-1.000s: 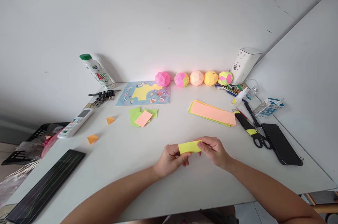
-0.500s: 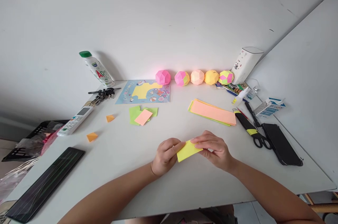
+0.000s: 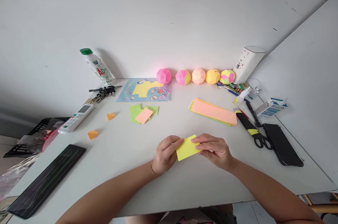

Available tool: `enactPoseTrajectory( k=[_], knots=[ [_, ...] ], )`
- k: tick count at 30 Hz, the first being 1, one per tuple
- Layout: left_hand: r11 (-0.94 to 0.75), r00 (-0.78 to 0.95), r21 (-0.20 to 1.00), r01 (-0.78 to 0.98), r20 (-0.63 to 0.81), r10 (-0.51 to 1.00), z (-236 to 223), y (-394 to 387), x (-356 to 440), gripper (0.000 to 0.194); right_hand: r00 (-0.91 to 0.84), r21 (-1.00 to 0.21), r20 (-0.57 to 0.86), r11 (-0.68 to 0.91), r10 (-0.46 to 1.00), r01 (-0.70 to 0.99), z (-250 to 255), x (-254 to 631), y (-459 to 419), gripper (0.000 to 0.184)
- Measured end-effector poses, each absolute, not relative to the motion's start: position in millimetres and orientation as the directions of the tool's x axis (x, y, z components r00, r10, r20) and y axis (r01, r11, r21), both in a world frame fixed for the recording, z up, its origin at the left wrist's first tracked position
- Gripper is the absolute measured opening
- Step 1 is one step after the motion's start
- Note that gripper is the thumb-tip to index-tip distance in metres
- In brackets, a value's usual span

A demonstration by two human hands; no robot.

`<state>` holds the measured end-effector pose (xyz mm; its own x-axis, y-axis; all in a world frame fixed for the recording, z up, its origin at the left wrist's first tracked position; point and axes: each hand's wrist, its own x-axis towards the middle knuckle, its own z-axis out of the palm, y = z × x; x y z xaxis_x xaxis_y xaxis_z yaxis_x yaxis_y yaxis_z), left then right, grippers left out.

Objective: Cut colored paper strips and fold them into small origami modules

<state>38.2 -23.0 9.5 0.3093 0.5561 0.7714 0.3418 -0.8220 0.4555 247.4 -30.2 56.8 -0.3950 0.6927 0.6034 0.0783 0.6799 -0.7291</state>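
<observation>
A small yellow piece of paper (image 3: 187,149) is held between my two hands over the front middle of the table. My left hand (image 3: 166,154) pinches its left edge between thumb and fingers. On the other side, my right hand (image 3: 215,149) grips the right edge, with the fingertips lying on the paper's face. Beyond my hands, green paper pieces (image 3: 135,113) lie under a peach paper piece (image 3: 144,115). A stack of long peach paper strips (image 3: 213,112) with green and orange edges lies to the right. Two folded orange paper pieces (image 3: 111,116) rest at the left.
Several faceted paper balls (image 3: 198,76) line the wall, beside a blue picture card (image 3: 124,93). A bottle (image 3: 99,67), keys (image 3: 105,91), a remote (image 3: 76,118) and a black tablet (image 3: 47,181) stand left. Scissors (image 3: 252,130), glue (image 3: 241,96) and a phone (image 3: 282,144) lie right.
The yellow paper has tilted so that more of its face shows, its top edge now higher. Both hands keep nearly the same place and hold. The camera view has shifted slightly.
</observation>
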Motion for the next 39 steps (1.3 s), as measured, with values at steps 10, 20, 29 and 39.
enactPoseTrajectory(
  k=[10,20,29,39],
  knots=[
    [-0.779,0.387,0.571,0.261,0.678,0.626,16.6,-23.8,43.9,0.027,-0.319,-0.823,0.478,0.544,0.819,0.162,53.1,248.4,-32.8,0.016],
    [-0.544,0.418,0.809,0.221,0.426,0.802,19.1,-31.9,46.3,0.019,-0.270,-0.971,0.116,0.166,0.956,0.171,46.6,249.0,-31.6,0.017],
    [-0.275,0.440,0.959,0.063,0.221,0.870,24.4,-31.9,48.0,0.026,-0.310,-0.995,-0.076,-0.053,0.948,0.082,45.4,248.8,-28.8,0.025],
    [-0.060,0.444,0.996,-0.060,0.081,0.893,27.7,-30.9,48.0,0.030,-0.352,-0.993,-0.107,-0.079,0.930,0.093,49.4,247.8,-30.0,0.027]
  ],
)
